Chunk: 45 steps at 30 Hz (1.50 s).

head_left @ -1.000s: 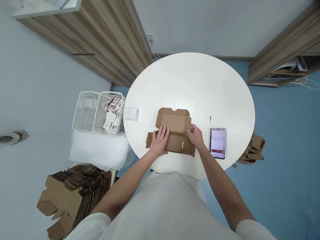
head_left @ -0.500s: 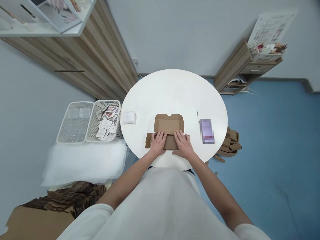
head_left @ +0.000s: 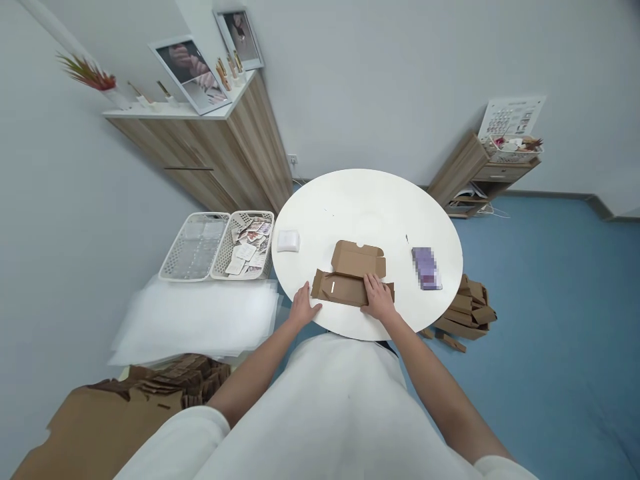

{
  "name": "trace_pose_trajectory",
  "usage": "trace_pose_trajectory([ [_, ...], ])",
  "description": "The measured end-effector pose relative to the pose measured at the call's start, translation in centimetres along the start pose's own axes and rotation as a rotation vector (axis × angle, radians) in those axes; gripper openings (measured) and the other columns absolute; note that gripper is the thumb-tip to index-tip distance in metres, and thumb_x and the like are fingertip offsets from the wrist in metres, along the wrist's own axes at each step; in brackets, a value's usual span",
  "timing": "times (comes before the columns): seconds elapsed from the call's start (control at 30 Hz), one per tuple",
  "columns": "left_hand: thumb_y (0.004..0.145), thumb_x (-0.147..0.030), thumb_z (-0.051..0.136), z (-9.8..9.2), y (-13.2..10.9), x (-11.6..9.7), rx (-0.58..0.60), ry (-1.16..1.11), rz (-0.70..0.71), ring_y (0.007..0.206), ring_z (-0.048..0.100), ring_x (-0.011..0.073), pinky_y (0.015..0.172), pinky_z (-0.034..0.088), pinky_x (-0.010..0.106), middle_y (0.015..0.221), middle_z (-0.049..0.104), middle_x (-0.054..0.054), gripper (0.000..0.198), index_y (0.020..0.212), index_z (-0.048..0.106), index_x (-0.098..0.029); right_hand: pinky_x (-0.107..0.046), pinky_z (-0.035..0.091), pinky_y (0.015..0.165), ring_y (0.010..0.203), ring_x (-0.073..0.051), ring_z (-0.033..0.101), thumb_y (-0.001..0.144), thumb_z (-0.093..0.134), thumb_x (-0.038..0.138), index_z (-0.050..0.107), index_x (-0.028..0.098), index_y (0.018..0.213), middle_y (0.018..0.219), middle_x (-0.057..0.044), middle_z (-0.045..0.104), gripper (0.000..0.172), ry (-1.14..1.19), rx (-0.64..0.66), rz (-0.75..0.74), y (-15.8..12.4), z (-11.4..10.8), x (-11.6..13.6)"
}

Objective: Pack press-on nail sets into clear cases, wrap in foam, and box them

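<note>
A brown cardboard mailer box lies partly folded on the white oval table, its lid flap standing open toward the far side and its side flaps sticking out. My right hand grips the right part of this box, fingers over the inside and thumb at the front. Just off the box's left end, my left hand rests at the table's near edge with fingers apart, holding nothing. A small white slot shows in the box's left part.
A small stack of clear packets sits at the table's left, a purple pack at its right. White baskets, plastic sheets and flat cardboard are left of me. More folded cardboard lies right of the table.
My left hand has come off the box and moved left to the table edge. The right hand stays on the box, now turned slightly. The head view has shifted.
</note>
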<state>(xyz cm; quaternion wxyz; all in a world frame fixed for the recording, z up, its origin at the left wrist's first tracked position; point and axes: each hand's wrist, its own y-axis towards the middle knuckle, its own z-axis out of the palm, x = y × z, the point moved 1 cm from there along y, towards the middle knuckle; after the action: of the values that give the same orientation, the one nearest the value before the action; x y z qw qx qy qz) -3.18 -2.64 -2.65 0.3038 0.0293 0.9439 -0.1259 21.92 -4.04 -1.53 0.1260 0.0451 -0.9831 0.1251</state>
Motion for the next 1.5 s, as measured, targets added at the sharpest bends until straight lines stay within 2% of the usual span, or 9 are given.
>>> trace_pose_trajectory([
  [0.1,0.071,-0.026,0.058,0.4,0.5,0.0,0.003,-0.15,-0.004,0.106,0.051,0.0228,0.087,0.041,0.036,0.116,0.053,0.013,0.063,0.127,0.032,-0.015,-0.042,0.022,0.1,0.133,-0.026,0.009,0.06,0.064,0.028,0.009,0.019,0.138,0.144,-0.011,0.017,0.096,0.019,0.012,0.006,-0.3,0.4,0.7],
  [0.23,0.071,-0.02,0.057,0.9,1.2,-0.9,-0.016,-0.17,-0.063,0.097,0.056,0.0205,0.082,0.043,0.033,0.107,0.058,0.011,0.043,0.113,0.048,-0.014,-0.041,0.028,0.097,0.132,-0.027,0.011,0.061,0.062,0.027,0.01,0.019,0.137,0.144,-0.01,0.015,0.092,0.02,0.001,0.019,-0.6,0.6,1.4],
  [0.5,0.067,-0.022,0.062,0.5,1.9,-0.3,0.015,-0.161,-0.09,0.083,0.059,0.0165,0.077,0.044,0.029,0.089,0.063,0.006,0.043,0.108,0.052,-0.013,-0.04,0.027,0.099,0.131,-0.028,0.013,0.058,0.066,0.025,0.015,0.015,0.137,0.143,-0.012,0.02,0.095,0.05,-0.013,-0.001,-0.6,0.7,1.7],
  [0.73,0.067,-0.023,0.061,-0.2,2.3,-0.5,0.067,-0.154,-0.088,0.077,0.058,0.0157,0.069,0.044,0.027,0.079,0.062,0.003,0.03,0.095,0.058,-0.013,-0.04,0.027,0.098,0.132,-0.028,0.012,0.057,0.066,0.024,0.011,0.013,0.138,0.144,-0.013,0.017,0.098,0.024,-0.008,0.007,-0.6,1.0,2.1],
  [1.03,0.072,-0.03,0.057,-1.3,2.0,-0.5,0.114,-0.144,-0.104,0.083,0.058,0.0192,0.067,0.044,0.027,0.092,0.063,0.009,0.026,0.093,0.055,-0.014,-0.04,0.022,0.101,0.133,-0.027,0.005,0.058,0.066,0.028,0.003,0.013,0.138,0.145,-0.012,0.012,0.103,-0.016,0.014,-0.015,-0.7,1.1,1.8],
  [1.17,0.076,-0.035,0.052,-1.0,1.8,-1.4,0.12,-0.111,-0.085,0.081,0.058,0.0193,0.067,0.043,0.027,0.088,0.063,0.008,0.025,0.09,0.054,-0.014,-0.043,0.024,0.099,0.133,-0.028,0.004,0.057,0.067,0.031,0.002,0.016,0.138,0.146,-0.011,0.008,0.105,-0.034,0.008,-0.017,-0.8,1.6,2.5],
  [1.27,0.072,-0.043,0.055,-0.8,1.4,-2.6,0.136,-0.091,-0.031,0.074,0.058,0.0171,0.066,0.043,0.027,0.085,0.062,0.006,0.032,0.09,0.053,-0.016,-0.044,0.024,0.098,0.133,-0.028,0.002,0.057,0.067,0.032,0.002,0.016,0.138,0.146,-0.011,0.006,0.106,-0.032,0.011,0.0,-0.7,1.8,3.0],
  [1.4,0.067,-0.053,0.056,-0.8,1.0,-3.3,0.148,-0.121,-0.045,0.077,0.058,0.0167,0.066,0.043,0.026,0.098,0.06,0.007,0.049,0.098,0.05,-0.016,-0.044,0.022,0.1,0.133,-0.029,0.0,0.053,0.071,0.034,0.003,0.016,0.138,0.146,-0.012,0.006,0.111,-0.014,0.028,-0.003,-0.8,1.7,3.2],
  [1.5,0.076,-0.05,0.046,-0.9,1.1,-3.1,0.17,-0.125,-0.059,0.083,0.058,0.0171,0.07,0.042,0.026,0.098,0.061,0.007,0.038,0.094,0.051,-0.017,-0.044,0.02,0.1,0.133,-0.03,-0.002,0.049,0.073,0.038,0.002,0.015,0.138,0.146,-0.015,0.001,0.116,-0.005,0.061,-0.039,-1.2,1.5,2.9],
])
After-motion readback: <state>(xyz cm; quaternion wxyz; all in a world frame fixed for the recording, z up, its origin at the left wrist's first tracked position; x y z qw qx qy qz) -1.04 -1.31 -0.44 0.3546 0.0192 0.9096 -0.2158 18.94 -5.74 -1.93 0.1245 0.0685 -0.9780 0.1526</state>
